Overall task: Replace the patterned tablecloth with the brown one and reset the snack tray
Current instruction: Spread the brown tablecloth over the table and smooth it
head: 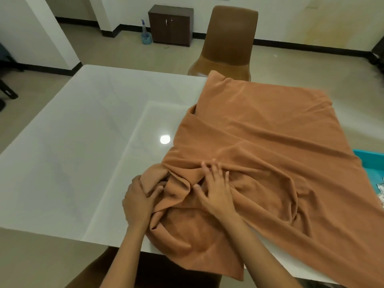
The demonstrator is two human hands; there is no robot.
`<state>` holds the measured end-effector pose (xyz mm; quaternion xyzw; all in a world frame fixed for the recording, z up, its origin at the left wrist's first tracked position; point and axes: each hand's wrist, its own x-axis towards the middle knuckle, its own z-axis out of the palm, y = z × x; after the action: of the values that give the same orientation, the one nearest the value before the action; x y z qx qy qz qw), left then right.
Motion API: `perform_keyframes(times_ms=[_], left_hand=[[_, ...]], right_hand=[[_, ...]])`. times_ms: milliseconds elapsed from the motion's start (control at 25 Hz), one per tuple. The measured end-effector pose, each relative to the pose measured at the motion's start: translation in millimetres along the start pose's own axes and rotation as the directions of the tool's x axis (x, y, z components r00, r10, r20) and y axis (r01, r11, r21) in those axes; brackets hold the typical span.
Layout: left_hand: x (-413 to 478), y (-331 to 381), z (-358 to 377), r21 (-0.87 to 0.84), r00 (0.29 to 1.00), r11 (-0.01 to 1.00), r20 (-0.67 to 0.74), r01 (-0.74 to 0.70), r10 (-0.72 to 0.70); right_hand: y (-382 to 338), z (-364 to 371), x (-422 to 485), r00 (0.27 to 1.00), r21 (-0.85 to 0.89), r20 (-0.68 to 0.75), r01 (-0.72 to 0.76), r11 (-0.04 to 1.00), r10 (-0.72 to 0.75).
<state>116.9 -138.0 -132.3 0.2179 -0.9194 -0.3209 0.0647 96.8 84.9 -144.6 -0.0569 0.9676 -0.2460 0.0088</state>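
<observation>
The brown tablecloth (270, 138) lies partly spread and rumpled over the right half of the white table (87, 132), its near end hanging over the front edge. My left hand (139, 200) grips a bunched fold of the cloth at its left side. With spread, straight fingers, my right hand (216, 188) presses flat on the wrinkled cloth just to the right. A teal tray (372, 161) peeks out at the far right edge, with something silvery beside it. No patterned tablecloth is in view.
A brown chair (228, 42) stands at the table's far side. A dark wooden cabinet (170, 24) and a small blue bucket with a spray bottle (146, 36) stand by the back wall. A second brown seat sits below the table's near edge.
</observation>
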Motion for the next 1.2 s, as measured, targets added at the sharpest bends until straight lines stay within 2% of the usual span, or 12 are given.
perform_keyframes(times_ms=[80,200,320,400,480,520,600,680,720,800,960,1200], left_hand=[[7.9,-9.0,-8.8,0.036,0.999,0.999,-0.032,0.016,-0.014],[34.7,-13.2,-34.9,-0.045,0.965,0.983,-0.19,0.177,-0.183],[56.3,-24.8,-50.7,-0.263,0.813,0.894,-0.379,0.364,-0.442],[58.3,-40.2,-58.3,-0.345,0.726,0.765,-0.265,0.543,-0.635],[48.0,-47.4,-57.9,-0.174,0.709,0.725,-0.154,0.666,-0.688],[38.7,-42.7,-56.6,-0.058,0.774,0.791,-0.176,0.609,-0.608],[17.9,-19.0,-49.1,0.081,0.942,0.97,-0.271,0.229,-0.2],[-3.3,17.6,-33.6,0.11,0.967,0.981,-0.183,-0.159,0.177],[-9.1,30.6,-19.6,0.097,0.963,0.962,-0.067,-0.256,0.263],[-13.4,39.1,13.8,0.149,0.937,0.931,0.163,-0.334,0.31],[-1.4,-6.6,51.4,0.434,0.891,0.785,0.317,-0.442,0.326],[43.1,-56.3,0.0,0.502,0.857,0.695,0.277,-0.514,0.434]], right_hand=[[4.1,17.7,-12.2,0.988,-0.156,0.141,0.088,0.984,-0.066],[38.0,14.1,-23.6,0.987,-0.277,0.158,0.013,0.961,0.032],[76.1,-11.5,-30.8,0.969,-0.31,0.174,-0.117,0.943,0.178],[100.0,-29.4,-39.4,0.942,-0.297,0.198,-0.205,0.933,0.27],[113.4,-46.2,-47.6,0.903,-0.292,0.249,-0.273,0.916,0.349],[114.8,-51.5,-49.6,0.894,-0.294,0.263,-0.285,0.912,0.364],[103.4,-58.8,-45.5,0.943,-0.268,0.103,-0.28,0.922,0.317],[78.8,-59.0,-28.5,0.963,-0.141,-0.198,-0.214,0.967,0.184],[65.7,-54.4,-15.4,0.941,-0.077,-0.317,-0.146,0.986,0.114],[41.0,-39.2,14.0,0.957,0.003,-0.289,-0.018,1.0,0.019],[24.0,8.8,36.9,0.982,-0.127,0.189,0.037,0.991,-0.013],[45.3,19.8,23.5,0.994,-0.278,0.082,-0.044,0.96,0.069]])
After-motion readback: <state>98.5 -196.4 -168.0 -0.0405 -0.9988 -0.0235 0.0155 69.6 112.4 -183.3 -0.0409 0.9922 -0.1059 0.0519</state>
